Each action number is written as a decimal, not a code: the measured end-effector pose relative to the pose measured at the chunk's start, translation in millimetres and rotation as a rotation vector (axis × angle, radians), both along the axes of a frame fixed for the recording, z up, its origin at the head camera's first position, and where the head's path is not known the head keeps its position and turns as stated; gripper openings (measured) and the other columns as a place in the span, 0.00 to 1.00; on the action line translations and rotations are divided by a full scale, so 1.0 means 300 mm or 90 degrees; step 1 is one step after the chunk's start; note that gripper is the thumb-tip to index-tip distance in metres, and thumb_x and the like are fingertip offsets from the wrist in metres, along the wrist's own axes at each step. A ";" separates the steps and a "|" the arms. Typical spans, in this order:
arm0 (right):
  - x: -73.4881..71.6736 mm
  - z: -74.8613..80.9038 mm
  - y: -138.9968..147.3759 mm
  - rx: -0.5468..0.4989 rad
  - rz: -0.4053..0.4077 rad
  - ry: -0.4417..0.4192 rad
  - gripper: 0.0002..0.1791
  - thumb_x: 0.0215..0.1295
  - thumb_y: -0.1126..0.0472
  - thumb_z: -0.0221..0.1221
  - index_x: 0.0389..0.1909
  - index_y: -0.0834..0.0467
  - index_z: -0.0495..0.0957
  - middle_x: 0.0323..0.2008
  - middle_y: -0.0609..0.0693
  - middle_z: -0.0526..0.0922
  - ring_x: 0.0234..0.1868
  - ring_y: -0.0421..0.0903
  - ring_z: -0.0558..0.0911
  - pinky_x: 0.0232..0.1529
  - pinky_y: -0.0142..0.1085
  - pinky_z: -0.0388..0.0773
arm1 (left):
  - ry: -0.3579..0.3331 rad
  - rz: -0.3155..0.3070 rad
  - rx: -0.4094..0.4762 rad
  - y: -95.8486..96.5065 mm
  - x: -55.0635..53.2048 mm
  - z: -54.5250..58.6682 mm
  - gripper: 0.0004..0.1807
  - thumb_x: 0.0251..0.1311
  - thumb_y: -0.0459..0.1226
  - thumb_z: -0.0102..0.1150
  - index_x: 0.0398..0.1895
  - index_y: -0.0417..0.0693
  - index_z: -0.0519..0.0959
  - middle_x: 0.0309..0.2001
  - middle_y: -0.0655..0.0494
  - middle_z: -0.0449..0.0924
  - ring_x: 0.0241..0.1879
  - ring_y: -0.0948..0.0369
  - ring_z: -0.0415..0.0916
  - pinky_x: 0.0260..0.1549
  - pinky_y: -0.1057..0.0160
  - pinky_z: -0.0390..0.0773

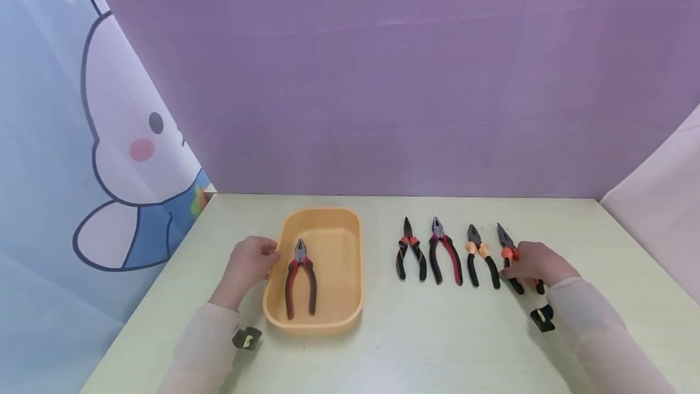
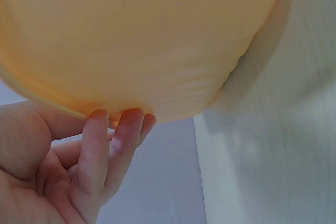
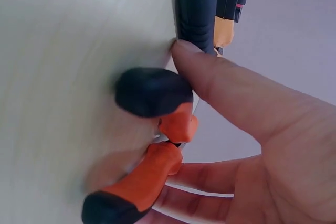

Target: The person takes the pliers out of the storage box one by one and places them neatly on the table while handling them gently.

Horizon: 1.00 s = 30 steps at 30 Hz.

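My left hand [image 1: 247,267] holds the left rim of a yellow-orange plastic tray [image 1: 339,269]. In the left wrist view its fingertips [image 2: 130,121] press the tray's outer wall, with the thumb along the rim. Inside the tray lie red-and-black combination pliers [image 1: 300,254], jaws pointing away from me. At the right end of a row of pliers, my right hand [image 1: 538,262] grips long-nose pliers [image 1: 505,237] around their orange-and-black handles [image 3: 142,174]. The right wrist view shows the thumb beside one handle and the fingers behind the other.
Left of my right hand lie pliers with yellow-and-black handles [image 1: 472,254], red-and-black combination pliers [image 1: 437,230] and small orange-and-black long-nose pliers [image 1: 407,230]. All point toward the purple back wall [image 1: 383,78]. A printed curtain [image 1: 44,169] hangs along the left side.
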State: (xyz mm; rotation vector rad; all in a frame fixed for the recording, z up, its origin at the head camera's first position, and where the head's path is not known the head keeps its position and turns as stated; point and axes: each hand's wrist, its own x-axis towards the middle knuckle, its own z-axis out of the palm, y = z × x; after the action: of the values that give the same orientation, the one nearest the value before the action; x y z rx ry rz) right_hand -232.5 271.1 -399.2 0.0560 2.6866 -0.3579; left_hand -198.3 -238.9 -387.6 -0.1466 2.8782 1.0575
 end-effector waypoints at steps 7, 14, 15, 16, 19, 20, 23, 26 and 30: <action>0.018 0.007 0.009 0.012 -0.012 0.014 0.32 0.53 0.45 0.65 0.35 0.70 0.66 0.25 0.54 0.69 0.27 0.48 0.71 0.26 0.35 0.66 | 0.010 -0.005 0.009 0.002 0.002 -0.001 0.16 0.59 0.30 0.55 0.49 0.29 0.76 0.40 0.38 0.81 0.29 0.57 0.81 0.22 0.65 0.84; 0.052 0.040 0.014 -0.010 0.003 0.043 0.32 0.54 0.45 0.64 0.36 0.72 0.65 0.25 0.54 0.69 0.26 0.47 0.68 0.25 0.36 0.65 | 0.008 -0.002 0.004 0.003 0.002 0.001 0.16 0.59 0.30 0.55 0.49 0.29 0.76 0.40 0.38 0.81 0.27 0.58 0.81 0.22 0.65 0.84; 0.054 0.045 0.013 -0.009 0.005 0.045 0.33 0.55 0.45 0.63 0.37 0.72 0.65 0.25 0.54 0.69 0.26 0.48 0.69 0.25 0.36 0.65 | 0.008 -0.002 0.002 0.003 0.002 0.001 0.16 0.59 0.30 0.55 0.49 0.29 0.76 0.40 0.38 0.81 0.27 0.59 0.81 0.22 0.65 0.84; 0.055 0.049 0.011 -0.007 0.009 0.047 0.35 0.55 0.44 0.63 0.39 0.74 0.65 0.26 0.55 0.69 0.27 0.48 0.69 0.26 0.37 0.67 | 0.007 -0.001 0.002 0.002 0.003 0.002 0.16 0.59 0.30 0.55 0.49 0.29 0.76 0.40 0.38 0.81 0.27 0.59 0.81 0.22 0.65 0.84; 0.059 0.061 0.002 -0.006 0.016 0.052 0.41 0.55 0.45 0.63 0.47 0.80 0.63 0.30 0.59 0.72 0.29 0.50 0.71 0.30 0.41 0.72 | 0.004 0.000 0.002 -0.001 0.004 0.003 0.16 0.59 0.30 0.55 0.49 0.29 0.76 0.40 0.38 0.81 0.26 0.59 0.81 0.22 0.66 0.84; 0.060 0.063 -0.002 -0.005 0.020 0.054 0.43 0.55 0.45 0.63 0.49 0.81 0.61 0.31 0.60 0.72 0.29 0.50 0.71 0.31 0.42 0.73 | 0.003 0.000 0.002 -0.001 0.004 0.004 0.16 0.59 0.30 0.55 0.49 0.29 0.76 0.40 0.38 0.81 0.27 0.59 0.81 0.22 0.66 0.84; 0.061 0.073 -0.016 0.004 0.028 0.069 0.47 0.54 0.46 0.64 0.54 0.83 0.58 0.35 0.65 0.74 0.30 0.51 0.73 0.33 0.45 0.76 | -0.003 0.003 0.001 -0.002 0.004 0.005 0.16 0.59 0.30 0.55 0.50 0.29 0.76 0.41 0.38 0.81 0.28 0.58 0.81 0.22 0.65 0.84; 0.065 0.081 -0.041 0.014 0.032 0.079 0.45 0.55 0.47 0.64 0.55 0.82 0.59 0.37 0.68 0.75 0.29 0.50 0.74 0.33 0.46 0.77 | -0.006 0.004 -0.001 -0.002 0.003 0.005 0.16 0.60 0.30 0.55 0.50 0.30 0.76 0.41 0.38 0.81 0.29 0.58 0.81 0.22 0.65 0.84; 0.086 0.099 -0.086 0.003 0.047 0.090 0.36 0.56 0.49 0.64 0.48 0.78 0.66 0.33 0.64 0.76 0.28 0.50 0.74 0.30 0.43 0.76 | -0.010 0.003 -0.002 -0.004 0.000 0.005 0.16 0.60 0.31 0.55 0.50 0.30 0.76 0.41 0.38 0.81 0.30 0.58 0.81 0.23 0.65 0.84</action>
State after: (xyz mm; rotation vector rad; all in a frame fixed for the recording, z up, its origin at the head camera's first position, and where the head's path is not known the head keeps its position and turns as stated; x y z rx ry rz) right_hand -206.7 245.3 -369.4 -0.0696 2.8208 -0.3442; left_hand -198.2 -240.1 -386.2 -0.1611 2.8670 1.0490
